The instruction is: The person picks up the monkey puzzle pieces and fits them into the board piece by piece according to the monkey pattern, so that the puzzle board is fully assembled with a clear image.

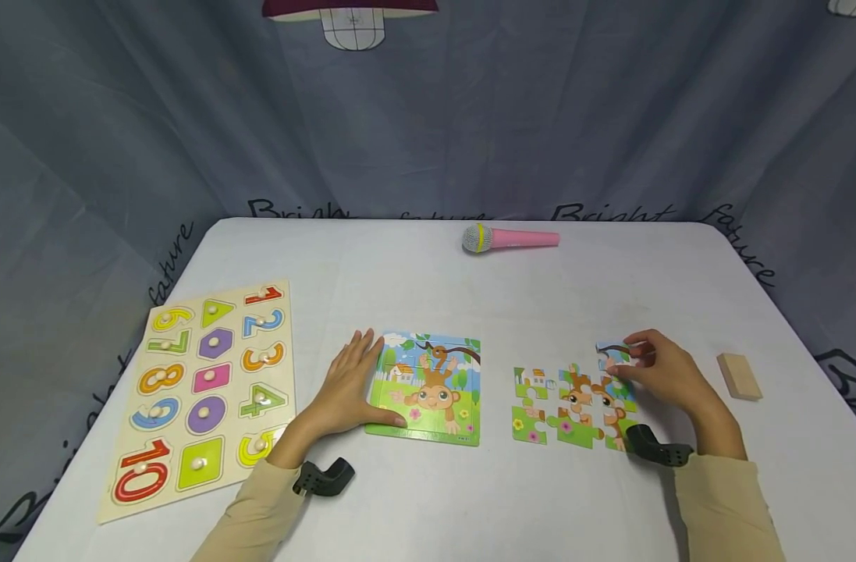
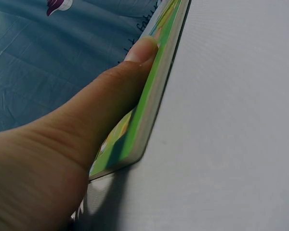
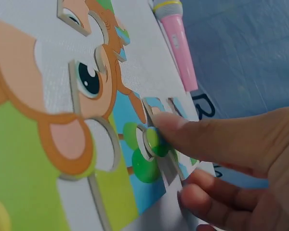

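My left hand [image 1: 345, 394] rests along the left side of a square monkey puzzle board [image 1: 463, 390], its fingers spread and straight. In the left wrist view the thumb [image 2: 106, 94] lies along the board's green edge [image 2: 151, 91]. On the right, my right hand [image 1: 669, 378] pinches a puzzle piece [image 1: 608, 355] between thumb and fingers. That piece [image 3: 157, 144] stands tilted at the top right of several loose puzzle pieces [image 1: 575, 425]. These show parts of a monkey, with gaps between some of them.
A wooden number and shape board [image 1: 304, 308] lies left of my left arm. At the table's back is a pink toy microphone [image 1: 522, 239]. A wooden block [image 1: 740, 376] lies right of my right hand. Grey curtains [image 1: 505, 109] hang behind the white table [image 1: 413, 273].
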`<action>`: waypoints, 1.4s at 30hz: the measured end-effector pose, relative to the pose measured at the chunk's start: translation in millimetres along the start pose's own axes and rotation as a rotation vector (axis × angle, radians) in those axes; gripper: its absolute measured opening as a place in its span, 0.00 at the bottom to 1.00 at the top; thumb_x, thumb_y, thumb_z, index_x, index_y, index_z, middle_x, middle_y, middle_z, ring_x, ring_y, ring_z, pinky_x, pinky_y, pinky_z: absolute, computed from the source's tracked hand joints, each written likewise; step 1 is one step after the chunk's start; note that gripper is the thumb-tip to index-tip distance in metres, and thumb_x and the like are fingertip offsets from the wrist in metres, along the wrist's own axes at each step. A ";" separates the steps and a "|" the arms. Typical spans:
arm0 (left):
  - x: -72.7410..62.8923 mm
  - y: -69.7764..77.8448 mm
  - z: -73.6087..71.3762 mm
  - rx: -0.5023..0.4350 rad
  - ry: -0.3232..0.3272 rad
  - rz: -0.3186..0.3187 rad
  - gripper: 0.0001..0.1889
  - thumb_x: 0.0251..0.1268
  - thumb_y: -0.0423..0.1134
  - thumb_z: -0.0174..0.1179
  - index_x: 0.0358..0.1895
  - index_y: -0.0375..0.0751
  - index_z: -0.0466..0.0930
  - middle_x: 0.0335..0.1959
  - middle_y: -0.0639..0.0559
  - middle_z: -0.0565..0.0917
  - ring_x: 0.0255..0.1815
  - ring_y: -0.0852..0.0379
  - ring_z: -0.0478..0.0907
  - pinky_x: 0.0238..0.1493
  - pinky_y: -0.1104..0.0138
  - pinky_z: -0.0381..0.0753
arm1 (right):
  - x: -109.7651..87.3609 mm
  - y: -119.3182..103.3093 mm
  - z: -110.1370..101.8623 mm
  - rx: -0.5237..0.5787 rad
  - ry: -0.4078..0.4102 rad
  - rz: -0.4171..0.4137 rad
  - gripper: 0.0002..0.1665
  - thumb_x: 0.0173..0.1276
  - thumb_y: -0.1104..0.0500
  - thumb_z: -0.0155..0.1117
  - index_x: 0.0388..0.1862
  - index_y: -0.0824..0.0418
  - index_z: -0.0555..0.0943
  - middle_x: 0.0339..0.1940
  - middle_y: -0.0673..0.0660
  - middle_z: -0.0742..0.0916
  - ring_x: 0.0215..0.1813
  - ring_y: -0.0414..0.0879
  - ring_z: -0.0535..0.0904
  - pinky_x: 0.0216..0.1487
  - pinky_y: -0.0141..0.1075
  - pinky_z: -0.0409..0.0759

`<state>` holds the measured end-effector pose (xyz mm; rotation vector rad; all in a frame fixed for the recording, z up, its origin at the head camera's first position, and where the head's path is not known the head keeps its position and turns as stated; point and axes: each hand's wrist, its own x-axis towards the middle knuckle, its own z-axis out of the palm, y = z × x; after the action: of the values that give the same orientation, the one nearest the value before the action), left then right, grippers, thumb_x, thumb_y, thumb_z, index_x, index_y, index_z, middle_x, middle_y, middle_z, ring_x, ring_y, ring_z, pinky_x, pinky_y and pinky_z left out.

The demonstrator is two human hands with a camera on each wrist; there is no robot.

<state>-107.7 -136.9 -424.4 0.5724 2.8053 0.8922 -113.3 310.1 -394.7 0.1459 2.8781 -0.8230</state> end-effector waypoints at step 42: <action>-0.3 0.1 -0.1 0.009 0.008 -0.001 0.66 0.25 0.65 0.71 0.71 0.39 0.46 0.74 0.43 0.43 0.75 0.46 0.33 0.72 0.49 0.38 | 20.0 -123.9 79.4 0.502 -0.127 -0.203 0.13 0.60 0.54 0.63 0.39 0.62 0.78 0.27 0.58 0.86 0.27 0.44 0.78 0.22 0.30 0.70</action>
<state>-107.4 -137.0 -424.3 0.5699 2.8179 0.8848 -140.5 164.2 -400.6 -0.1449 2.5378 -1.5195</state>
